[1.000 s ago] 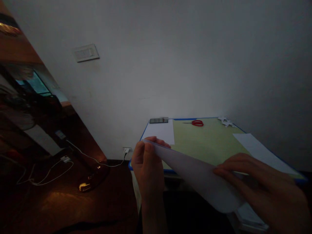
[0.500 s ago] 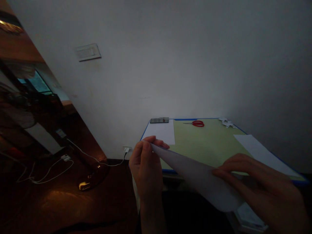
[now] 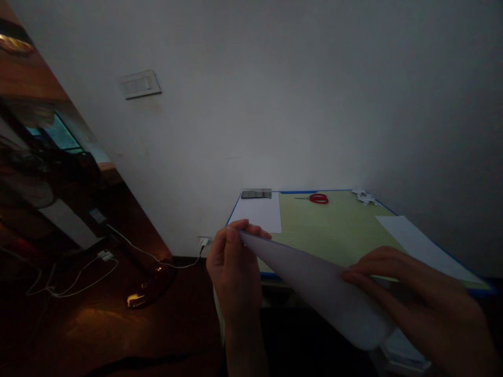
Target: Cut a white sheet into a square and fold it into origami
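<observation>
Two-handed hold on white sheet (image 3: 314, 283), lifted over near edge of table (image 3: 334, 230): pinched at left corner by left hand (image 3: 231, 272), gripped by right hand (image 3: 416, 298), fingers flat on top. Likely to crease crooked or slip out, if pinched loosely.

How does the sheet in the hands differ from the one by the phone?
The held sheet is curved and lifted, pinched by the left hand and right hand; the far sheet lies flat on the table, untouched. Both are plain white paper.
</observation>
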Tool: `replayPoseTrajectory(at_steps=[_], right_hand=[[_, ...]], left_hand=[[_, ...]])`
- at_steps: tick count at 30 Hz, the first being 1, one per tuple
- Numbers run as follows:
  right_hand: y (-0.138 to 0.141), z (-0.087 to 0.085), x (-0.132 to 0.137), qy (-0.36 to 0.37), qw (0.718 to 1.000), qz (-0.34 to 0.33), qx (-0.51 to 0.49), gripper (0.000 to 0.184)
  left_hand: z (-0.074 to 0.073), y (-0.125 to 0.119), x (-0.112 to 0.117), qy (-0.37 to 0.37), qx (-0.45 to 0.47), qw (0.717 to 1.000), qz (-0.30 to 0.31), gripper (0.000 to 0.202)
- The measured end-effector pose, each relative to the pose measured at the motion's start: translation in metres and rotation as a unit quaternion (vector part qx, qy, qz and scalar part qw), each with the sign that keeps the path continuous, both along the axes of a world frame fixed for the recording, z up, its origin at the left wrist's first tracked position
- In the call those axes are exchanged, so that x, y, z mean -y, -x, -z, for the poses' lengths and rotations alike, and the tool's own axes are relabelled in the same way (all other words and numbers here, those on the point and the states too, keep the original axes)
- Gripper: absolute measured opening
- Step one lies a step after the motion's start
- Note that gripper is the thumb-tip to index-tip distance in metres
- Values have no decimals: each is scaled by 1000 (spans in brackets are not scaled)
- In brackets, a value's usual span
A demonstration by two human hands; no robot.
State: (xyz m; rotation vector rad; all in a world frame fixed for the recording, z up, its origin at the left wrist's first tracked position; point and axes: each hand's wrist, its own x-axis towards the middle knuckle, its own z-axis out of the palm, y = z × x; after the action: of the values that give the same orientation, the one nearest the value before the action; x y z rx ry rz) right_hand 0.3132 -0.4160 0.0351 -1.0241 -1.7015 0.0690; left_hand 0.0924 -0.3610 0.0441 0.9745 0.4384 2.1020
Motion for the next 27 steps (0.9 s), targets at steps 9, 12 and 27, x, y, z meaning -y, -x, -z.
replayPoseTrajectory(at_steps=[9,12,27], right_hand=[[-2,5,-2,-5,1000,-4,8,12],[-2,7,-2,-11,1000,1,4,13],[-2,4,-1,-8,1000,4,-6,12]], left_hand=[[-2,-1,0,-11,-4,1000,-1,20],[0,0,0,-4,-7,1000,-3,24],[1,2,-3,-3,24,1000,17,20]])
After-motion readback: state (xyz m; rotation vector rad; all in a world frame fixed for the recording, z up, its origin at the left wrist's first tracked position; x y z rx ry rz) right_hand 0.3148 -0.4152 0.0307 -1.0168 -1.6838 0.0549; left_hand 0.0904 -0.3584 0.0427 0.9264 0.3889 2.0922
